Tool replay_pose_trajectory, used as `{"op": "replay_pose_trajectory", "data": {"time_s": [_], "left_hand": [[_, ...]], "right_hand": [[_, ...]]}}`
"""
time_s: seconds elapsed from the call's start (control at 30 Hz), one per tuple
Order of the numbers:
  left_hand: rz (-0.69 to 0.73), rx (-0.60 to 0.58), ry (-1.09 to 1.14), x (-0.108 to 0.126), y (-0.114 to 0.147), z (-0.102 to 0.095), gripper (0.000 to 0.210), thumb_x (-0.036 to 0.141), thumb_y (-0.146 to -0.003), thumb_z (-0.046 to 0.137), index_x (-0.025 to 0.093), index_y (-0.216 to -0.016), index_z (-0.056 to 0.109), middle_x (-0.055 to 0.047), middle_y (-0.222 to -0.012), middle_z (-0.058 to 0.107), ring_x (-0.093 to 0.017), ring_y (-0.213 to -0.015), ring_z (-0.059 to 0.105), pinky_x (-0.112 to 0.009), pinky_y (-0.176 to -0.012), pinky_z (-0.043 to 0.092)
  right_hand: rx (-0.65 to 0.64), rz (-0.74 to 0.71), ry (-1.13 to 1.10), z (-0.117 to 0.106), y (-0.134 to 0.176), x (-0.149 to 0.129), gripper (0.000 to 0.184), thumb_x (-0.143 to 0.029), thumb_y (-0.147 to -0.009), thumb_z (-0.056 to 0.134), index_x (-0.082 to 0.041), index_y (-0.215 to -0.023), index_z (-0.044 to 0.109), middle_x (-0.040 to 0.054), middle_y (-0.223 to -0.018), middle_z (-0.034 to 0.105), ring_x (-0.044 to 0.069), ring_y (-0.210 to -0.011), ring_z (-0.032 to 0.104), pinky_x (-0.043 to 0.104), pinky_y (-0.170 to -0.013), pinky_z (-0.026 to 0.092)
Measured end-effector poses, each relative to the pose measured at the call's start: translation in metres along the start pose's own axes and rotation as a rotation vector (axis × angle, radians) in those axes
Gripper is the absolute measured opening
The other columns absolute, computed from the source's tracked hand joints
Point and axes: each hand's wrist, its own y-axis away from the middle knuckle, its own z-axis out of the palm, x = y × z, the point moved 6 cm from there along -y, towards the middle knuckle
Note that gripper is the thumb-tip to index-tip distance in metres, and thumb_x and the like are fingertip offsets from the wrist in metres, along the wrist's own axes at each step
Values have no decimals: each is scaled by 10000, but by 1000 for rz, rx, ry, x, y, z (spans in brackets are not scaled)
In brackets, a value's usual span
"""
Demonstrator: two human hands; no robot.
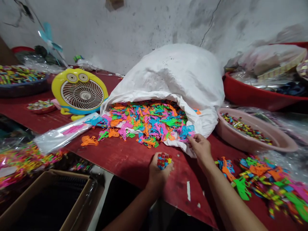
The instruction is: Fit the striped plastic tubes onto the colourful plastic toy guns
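Note:
My left hand (158,171) is closed round a bundle of small cylinders (165,160) with red ends and blue and yellow sides, just above the table edge. My right hand (201,147) reaches to the right side of the white sack's (183,70) mouth. Its thumb and fingertips close on a blue lattice plastic piece (186,131), partly hidden by the hand. Flat plastic pieces (146,122) in orange, pink, green and blue spill from the sack onto the red table (115,157).
A yellow fan (84,91) stands left of the sack, beside a clear plastic bag (64,133). A pink basin (257,128) of small wrapped cylinders sits at right, near a pile of plastic pieces (271,179). Below the table at left is an open cardboard box (79,202).

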Motion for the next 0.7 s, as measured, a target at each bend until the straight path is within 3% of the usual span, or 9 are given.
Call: {"op": "replay_pose_trajectory", "data": {"time_s": [0.1,0.17,0.27,0.33,0.43,0.53,0.6,0.7], "left_hand": [[14,-11,-21,1,1,1,346,266,-667,777,180,-903,541,5,-721,648,-124,-584,623,-193,-509,442],[6,-2,-21,1,1,2,348,266,-662,772,177,-909,544,10,-718,642,-120,-579,619,-193,-511,444],[-24,15,-13,1,2,3,364,245,-637,766,173,-915,542,5,-735,648,-119,-581,620,-196,-514,449],[-34,26,-3,2,2,3,371,231,-624,763,170,-914,539,-4,-749,655,-120,-584,621,-195,-512,449],[-48,32,22,5,2,3,391,235,-619,770,164,-921,532,-18,-758,662,-125,-580,623,-193,-492,440],[-57,41,74,7,0,5,425,258,-630,783,156,-954,528,-45,-809,681,-127,-592,630,-186,-476,425],[-56,39,118,6,-1,9,441,279,-632,796,155,-960,528,-60,-850,689,-123,-599,630,-186,-478,423],[-78,-2,162,1,-1,17,457,289,-620,816,159,-948,526,-48,-831,683,-124,-589,625,-192,-474,417]], "right_hand": [[37,-104,19,-23,6,-16,282,-452,-829,584,-186,-914,621,40,-774,641,183,-690,576,283,-647,445],[20,-218,116,-30,6,-32,313,-375,-841,577,-188,-1077,661,64,-898,651,199,-789,581,294,-723,441],[-30,-395,374,-28,2,-54,367,-304,-882,514,-213,-1202,670,74,-917,629,198,-764,562,288,-671,410],[-22,-418,391,-29,-2,-61,353,-299,-878,516,-220,-1172,694,74,-904,625,196,-758,562,284,-644,404],[-10,-226,13,-38,-3,-57,329,-376,-827,605,-186,-1075,707,57,-821,629,180,-692,564,281,-611,437],[-193,94,-442,-28,18,-42,397,-461,-731,738,-171,-996,687,15,-711,613,135,-547,520,264,-513,441],[-281,240,-613,-20,44,-34,413,-452,-673,810,-171,-948,684,5,-693,615,120,-526,522,253,-492,451],[-277,357,-714,-16,79,-20,411,-411,-664,844,-170,-956,685,11,-712,639,117,-546,557,249,-514,490]]}}
